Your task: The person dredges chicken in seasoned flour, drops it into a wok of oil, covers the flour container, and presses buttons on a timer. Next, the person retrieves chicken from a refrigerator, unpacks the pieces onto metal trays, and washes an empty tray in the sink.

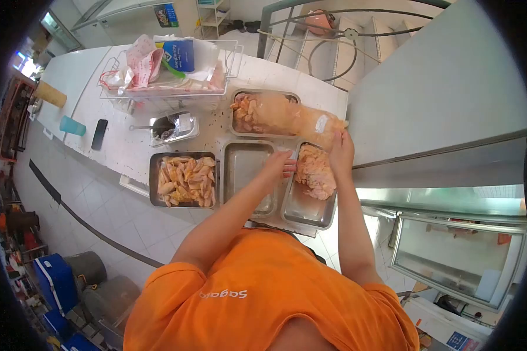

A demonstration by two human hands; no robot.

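My right hand (342, 154) pinches the near right end of a long clear plastic bag (301, 121) with pale meat or liquid showing through and a white label on it. The bag lies partly over the back metal tray (265, 136) of chicken pieces (249, 114). My left hand (279, 166) is open, its fingers stretched out toward the right tray (308, 219), which holds a heap of pale pink raw meat (315, 172). Beneath my left hand and wrist stands a bare metal tray (247, 175). Farther left, chicken wings (187, 180) fill another tray (153, 182).
A wire basket (234, 61) with bags and a blue box (180, 54) stands at the back. A small metal container (181, 130), a phone (99, 134) and a teal cup (72, 125) lie leftward. A grey panel (439, 88) borders the right side.
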